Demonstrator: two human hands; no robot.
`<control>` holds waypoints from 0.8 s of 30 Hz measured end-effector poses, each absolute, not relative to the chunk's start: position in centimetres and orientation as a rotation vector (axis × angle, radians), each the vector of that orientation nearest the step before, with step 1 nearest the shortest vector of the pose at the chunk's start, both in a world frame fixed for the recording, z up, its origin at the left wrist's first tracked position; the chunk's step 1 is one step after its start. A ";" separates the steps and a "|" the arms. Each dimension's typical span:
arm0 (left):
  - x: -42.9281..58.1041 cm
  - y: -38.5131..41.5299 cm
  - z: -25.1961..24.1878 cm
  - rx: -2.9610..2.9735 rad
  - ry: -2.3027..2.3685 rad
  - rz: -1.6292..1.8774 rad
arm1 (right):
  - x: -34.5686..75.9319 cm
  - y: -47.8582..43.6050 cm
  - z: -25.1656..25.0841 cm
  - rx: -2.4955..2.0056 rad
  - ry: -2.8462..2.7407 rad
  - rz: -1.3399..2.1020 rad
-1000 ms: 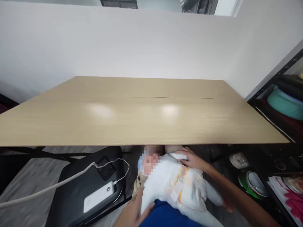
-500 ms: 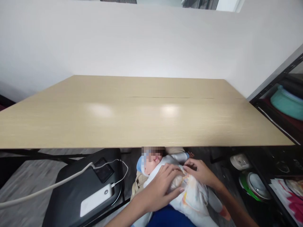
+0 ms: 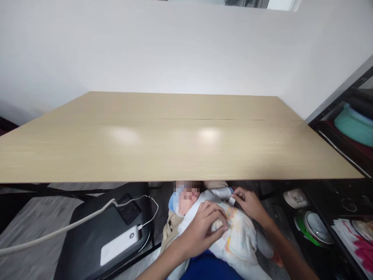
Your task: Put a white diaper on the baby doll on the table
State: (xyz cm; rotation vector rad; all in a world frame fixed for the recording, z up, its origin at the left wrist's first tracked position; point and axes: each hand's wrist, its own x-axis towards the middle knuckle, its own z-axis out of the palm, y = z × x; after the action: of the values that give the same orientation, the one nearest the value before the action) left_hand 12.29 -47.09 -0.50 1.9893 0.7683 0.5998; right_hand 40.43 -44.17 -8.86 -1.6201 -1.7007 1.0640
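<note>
Across my lap lies a small figure, a baby or a baby doll, in a white top (image 3: 189,217) and a blue-and-white cap (image 3: 174,202). It wears a white printed diaper (image 3: 239,229). My left hand (image 3: 204,227) rests over the diaper's near front, its fingers curled and its thumb close to the fingertips at the diaper's edge. Just beyond, near the figure's sleeve, my right hand (image 3: 247,203) pinches a white diaper tab (image 3: 232,200). The table edge partly covers the figure's head.
A wooden table (image 3: 180,151) spans the view above my lap. On the left, a black chair seat (image 3: 84,237) bears a white power bank (image 3: 119,245), a dark phone (image 3: 128,210) and a cable (image 3: 72,224). Dark shelves (image 3: 323,194) with containers stand at the right.
My right hand has moved up and away from the diaper's middle, and a white tab now shows at its fingertips. My left hand's thumb has drawn closer to its fingers.
</note>
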 end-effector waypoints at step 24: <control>27.4 -41.5 -2.2 2.401 0.476 -0.614 | 44.7 -55.4 -2.7 -1.929 -1.794 1.696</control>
State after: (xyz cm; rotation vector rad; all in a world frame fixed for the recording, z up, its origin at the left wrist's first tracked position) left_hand 27.41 -41.47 -2.21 2.4007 0.4764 -0.6139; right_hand 44.66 -55.42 -2.70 -1.9290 -1.7938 1.6961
